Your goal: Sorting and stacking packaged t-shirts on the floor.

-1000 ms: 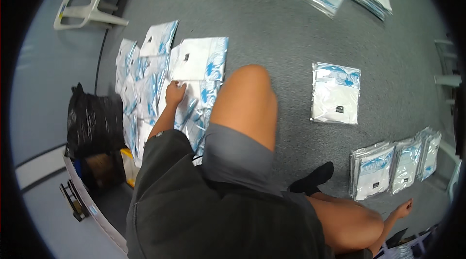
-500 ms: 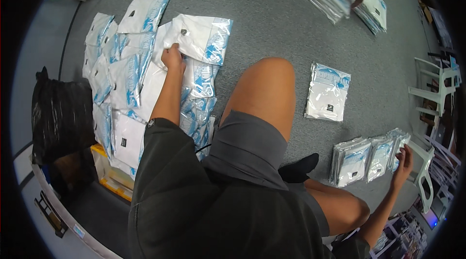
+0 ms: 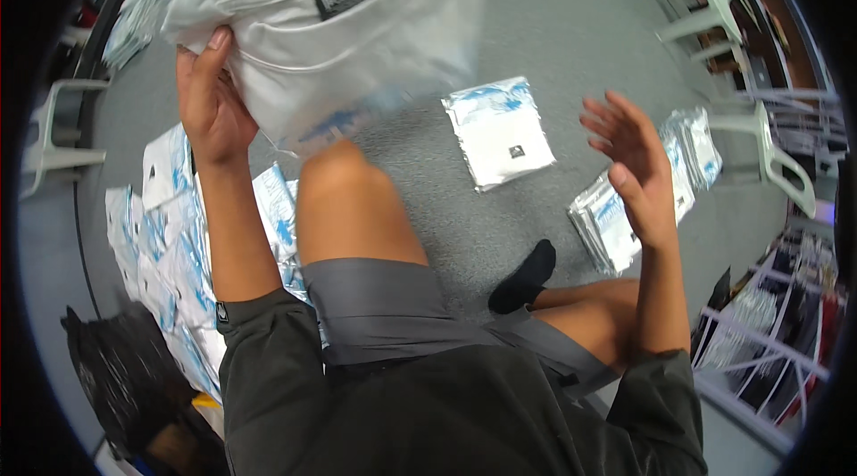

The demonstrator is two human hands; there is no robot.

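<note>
In my left hand (image 3: 214,110) is a white folded garment in a clear plastic bag (image 3: 375,39) with blue print and a small black label. The thumb presses on its face at the left edge, and the other fingers are behind it. My right hand (image 3: 636,168) is raised with its fingers spread, holding nothing. Below it, several bagged garments (image 3: 616,222) stand in stacks on the floor. Between my hands, farther down, lies a separate flat bagged garment (image 3: 500,141). A wide spread of similar bags (image 3: 156,244) covers the floor at my left, partly behind my forearm.
A black plastic bag (image 3: 125,369) sits at the lower left. White plastic chairs (image 3: 62,132) stand at the left and upper right. More bagged stacks (image 3: 147,8) lie at the far left. A pale metal rack (image 3: 759,333) is at the right.
My left hand has lifted a bagged garment off the left pile and brought it up close. My right hand has left the stacks at the right and risen. The view has shifted.
</note>
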